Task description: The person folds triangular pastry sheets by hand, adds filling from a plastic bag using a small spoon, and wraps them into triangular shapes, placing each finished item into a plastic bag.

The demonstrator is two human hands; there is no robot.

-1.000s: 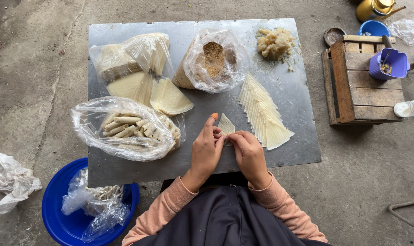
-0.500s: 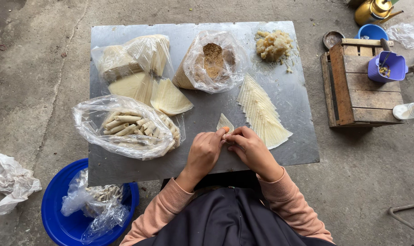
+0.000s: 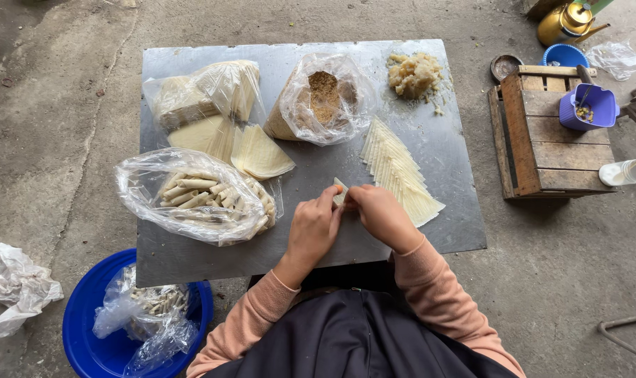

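My left hand (image 3: 312, 229) and my right hand (image 3: 379, 214) meet over the near middle of a grey metal sheet (image 3: 444, 161), both pinching one pale pastry wrapper (image 3: 340, 190) that is partly folded between the fingers. Just right of my hands lies a fanned row of triangular wrappers (image 3: 397, 170). To the left, a clear plastic bag (image 3: 192, 196) holds several finished rolls. A bag of brown filling (image 3: 323, 96) stands open at the back middle. A pale crumbly heap (image 3: 415, 73) lies at the back right of the sheet.
A bag of wrapper sheets (image 3: 206, 105) lies at the back left. A blue basin (image 3: 97, 329) with rolls in plastic is on the floor, near left. A wooden crate (image 3: 549, 133), purple cup (image 3: 588, 106), clear cup (image 3: 625, 172) and brass kettle (image 3: 569, 22) stand at the right.
My left hand's fingers have curled down from an upright pointing pose. Both hands have closed tighter around the wrapper, which shows less between them.
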